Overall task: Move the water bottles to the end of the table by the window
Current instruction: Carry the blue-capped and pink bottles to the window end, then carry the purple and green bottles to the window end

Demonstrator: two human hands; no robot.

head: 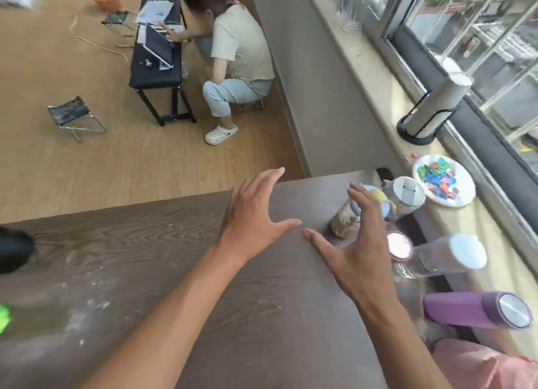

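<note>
Both our hands are open and hold nothing: left hand (253, 217) over the table (145, 272), right hand (358, 243) just beside the water bottles (407, 228) crowded at the right edge by the window (480, 54). A careless touch could knock one over, we think, toward the sill.

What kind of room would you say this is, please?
Probably a casual workroom or activity room: a wooden table beside a window sill, a laptop on a bench, and a plate of paper scraps.
</note>
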